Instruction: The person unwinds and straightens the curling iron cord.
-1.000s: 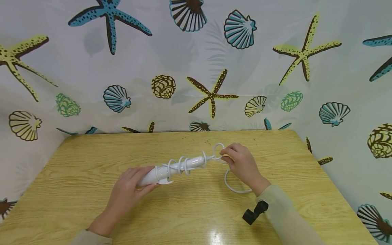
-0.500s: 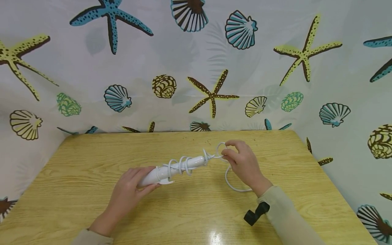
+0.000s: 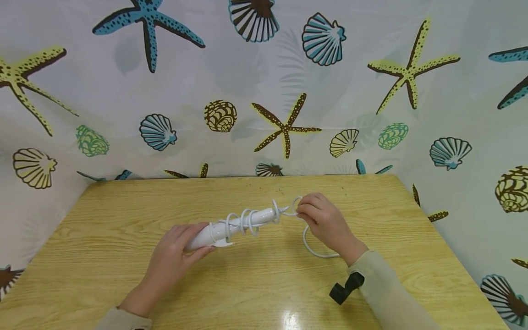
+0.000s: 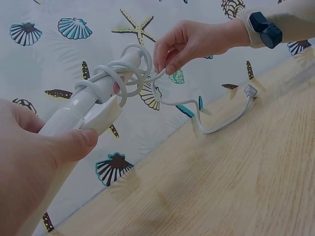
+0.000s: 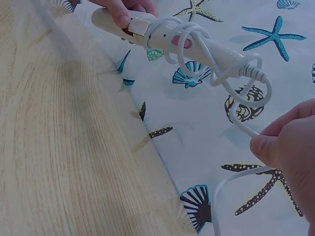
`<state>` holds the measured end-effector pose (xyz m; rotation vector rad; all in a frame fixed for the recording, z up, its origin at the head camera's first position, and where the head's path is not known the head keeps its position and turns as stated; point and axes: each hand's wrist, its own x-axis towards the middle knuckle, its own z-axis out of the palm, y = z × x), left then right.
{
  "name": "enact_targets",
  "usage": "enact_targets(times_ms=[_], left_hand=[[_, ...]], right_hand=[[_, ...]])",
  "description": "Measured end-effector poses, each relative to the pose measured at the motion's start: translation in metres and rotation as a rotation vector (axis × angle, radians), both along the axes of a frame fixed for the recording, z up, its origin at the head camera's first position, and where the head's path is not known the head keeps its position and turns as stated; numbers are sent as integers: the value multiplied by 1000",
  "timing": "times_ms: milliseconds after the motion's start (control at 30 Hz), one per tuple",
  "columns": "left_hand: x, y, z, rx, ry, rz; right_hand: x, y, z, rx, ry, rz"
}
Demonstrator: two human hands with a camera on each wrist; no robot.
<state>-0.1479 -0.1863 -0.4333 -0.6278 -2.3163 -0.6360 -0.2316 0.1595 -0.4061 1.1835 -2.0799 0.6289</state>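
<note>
A pale fabric backdrop [image 3: 243, 78] printed with starfish and seashells in blue, yellow, brown and green surrounds a light wood-grain table [image 3: 247, 293], which shows a bright glare spot near its front edge. Above the table, near the middle, a person holds a glossy white wand-shaped appliance [image 3: 218, 233] at a slant, its cord end pointing up and to the right. The left hand [image 3: 175, 250] is wrapped around the thicker end, thumb beside a white lever [image 4: 103, 115]. A white cord [image 4: 206, 132] winds in loose loops around the wand's other half. The right hand [image 3: 327, 220] — just beyond the cord end — pinches the cord between thumb and fingers. From there the cord drops in a curve to the table, where its plug [image 4: 250, 91] rests. Both sleeves [image 3: 387, 288] are beige; a black device [image 3: 346, 288] sits at the right wrist.
</note>
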Motion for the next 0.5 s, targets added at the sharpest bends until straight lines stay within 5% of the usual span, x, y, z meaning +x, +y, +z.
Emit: enact_targets(times_ms=[500], left_hand=[[-2,-1,-3,-25,-17,-6]], right_hand=[[1,2,0,40,37,5]])
